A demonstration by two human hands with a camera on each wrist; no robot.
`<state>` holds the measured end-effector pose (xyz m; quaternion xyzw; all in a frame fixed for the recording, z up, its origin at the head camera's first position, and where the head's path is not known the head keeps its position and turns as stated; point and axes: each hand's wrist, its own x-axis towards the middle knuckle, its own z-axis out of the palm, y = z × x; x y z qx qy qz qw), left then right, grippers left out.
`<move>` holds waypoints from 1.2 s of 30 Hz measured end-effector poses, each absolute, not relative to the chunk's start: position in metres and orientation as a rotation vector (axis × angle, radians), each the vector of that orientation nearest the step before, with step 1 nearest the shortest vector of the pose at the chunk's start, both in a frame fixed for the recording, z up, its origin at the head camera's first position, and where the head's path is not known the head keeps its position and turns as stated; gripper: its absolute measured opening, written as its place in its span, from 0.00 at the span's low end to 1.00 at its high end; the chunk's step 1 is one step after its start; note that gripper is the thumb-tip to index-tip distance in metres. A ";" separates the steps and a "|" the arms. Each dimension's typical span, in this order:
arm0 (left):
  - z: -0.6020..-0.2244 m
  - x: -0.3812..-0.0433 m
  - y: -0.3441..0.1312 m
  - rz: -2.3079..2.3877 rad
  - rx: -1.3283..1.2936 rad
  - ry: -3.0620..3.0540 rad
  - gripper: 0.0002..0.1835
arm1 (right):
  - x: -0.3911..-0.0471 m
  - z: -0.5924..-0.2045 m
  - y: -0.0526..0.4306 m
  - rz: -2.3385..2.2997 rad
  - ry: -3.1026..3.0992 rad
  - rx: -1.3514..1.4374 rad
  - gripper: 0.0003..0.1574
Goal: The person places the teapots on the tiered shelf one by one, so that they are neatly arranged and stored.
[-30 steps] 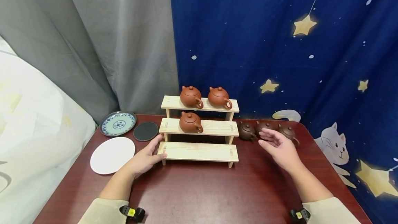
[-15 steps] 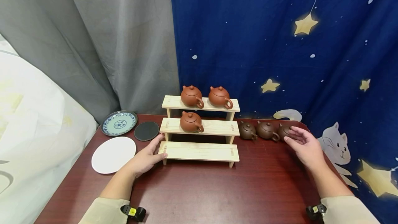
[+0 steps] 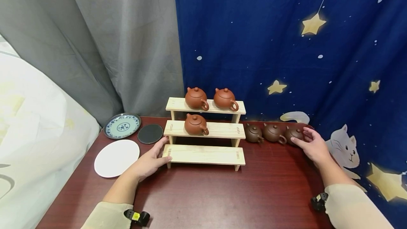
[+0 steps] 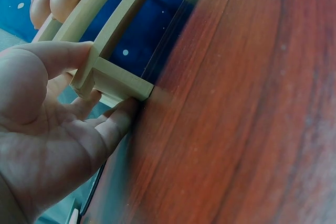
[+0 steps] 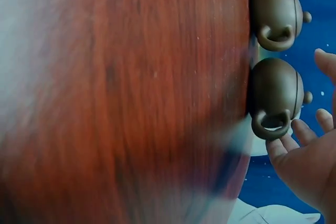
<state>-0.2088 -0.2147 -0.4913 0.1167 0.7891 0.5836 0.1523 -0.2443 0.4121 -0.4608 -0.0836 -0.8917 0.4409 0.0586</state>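
Note:
A three-step wooden display stand (image 3: 203, 154) stands mid-table. My left hand (image 3: 152, 162) grips the left end of its lowest step, thumb on top; in the left wrist view the fingers (image 4: 121, 121) reach round the leg. On the top step sit two reddish-brown teapots, one left (image 3: 195, 99) and one right (image 3: 225, 100); a third reddish teapot (image 3: 195, 125) sits on the middle step. My right hand (image 3: 313, 147) is beside the rightmost dark brown teapot (image 3: 292, 134), fingers spread round its handle side. In the right wrist view the fingertips (image 5: 275, 148) are close to that handle; contact is unclear.
Two more dark brown teapots (image 3: 253, 133) (image 3: 273, 133) stand in the same row right of the stand. At the left lie a blue-patterned plate (image 3: 122, 125), a black round mat (image 3: 150, 134) and a white oval plate (image 3: 117, 158). Curtains (image 3: 241, 38) hang behind the table.
My right hand has moved right, past the middle dark teapot to the rightmost one, uncovering the middle teapot. My left hand has stayed on the stand.

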 end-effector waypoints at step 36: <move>-0.492 -0.210 -0.217 1.655 0.328 2.278 0.49 | -0.263 -0.469 0.416 1.159 -2.781 -0.326 0.62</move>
